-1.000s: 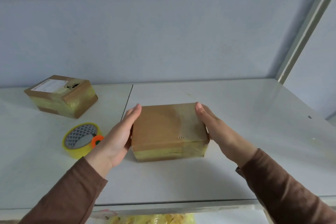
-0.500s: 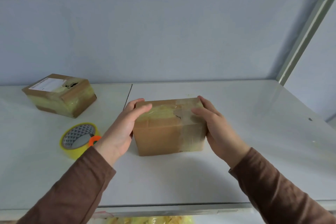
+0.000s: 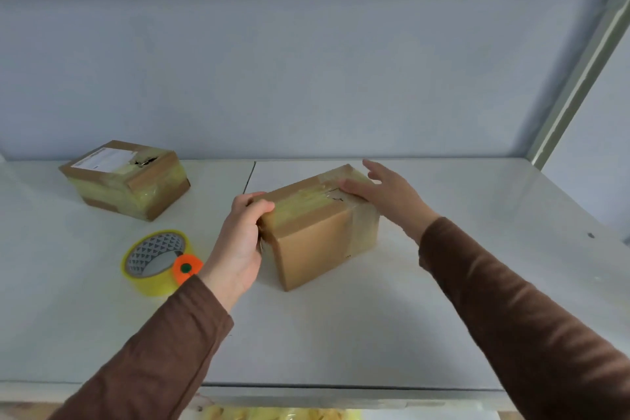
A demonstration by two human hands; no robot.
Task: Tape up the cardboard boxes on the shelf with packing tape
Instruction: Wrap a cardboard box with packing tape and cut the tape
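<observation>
- Brown cardboard, banded with glossy clear tape, makes up the centre box [image 3: 320, 232] standing on the white shelf [image 3: 341, 334]; it is turned at an angle, one lower corner pointing toward the camera, its long axis running from near-left to far-right.
- The left hand [image 3: 238, 242] wraps the box's left end, fingers curled over the top edge and pressed onto the tape, thumb side against the end face.
- The right hand [image 3: 388, 194] lies flat on the far right of the top, fingers spread and loose, palm touching the taped corner; it clasps nothing.
- A yellow-tinted roll of packing tape [image 3: 156, 261] lies flat just beside the left wrist, apart from the box; an orange tab [image 3: 185, 269] with a dark green dot sits on its near rim.
- A second cardboard box [image 3: 126, 179], lower and flatter, rests well to the left near the back wall, wrapped in yellowish tape, with a white label on top and a torn spot beside the label.
- A seam [image 3: 249, 177] between two shelf panels runs back from the centre box's left end toward the wall.
- Brown ribbed sleeves [image 3: 511, 317] cover both forearms.
- A pale metal upright [image 3: 579, 72] rises at the far right; another shelf edge crosses overhead.
- The wall behind is plain pale blue.
</observation>
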